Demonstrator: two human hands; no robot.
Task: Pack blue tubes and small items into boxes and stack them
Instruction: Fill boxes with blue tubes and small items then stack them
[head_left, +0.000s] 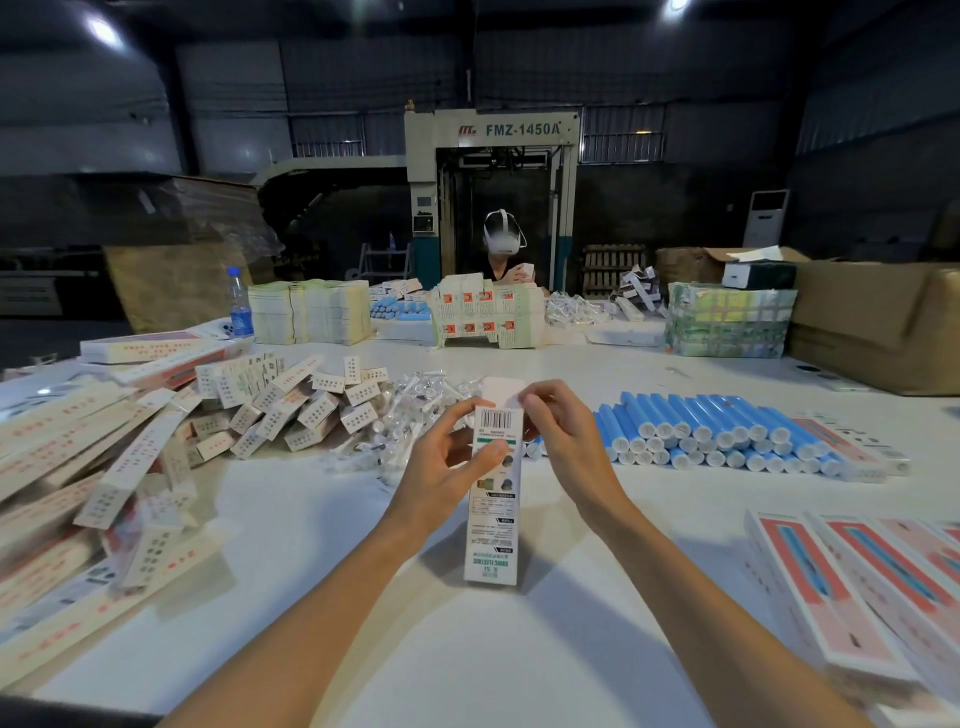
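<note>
Between my left hand (447, 467) and right hand (566, 441), a long white box (493, 519) is held over the counter (363, 545), far flap open, contents hidden. Left grips its middle; right pinches its top edge. It shows a barcode and, upside down, "SONIC ELECTRIC". Blue tubes (717, 431) lie stacked just right; the machine (522, 130) behind reads FMZ-1450A.
</note>
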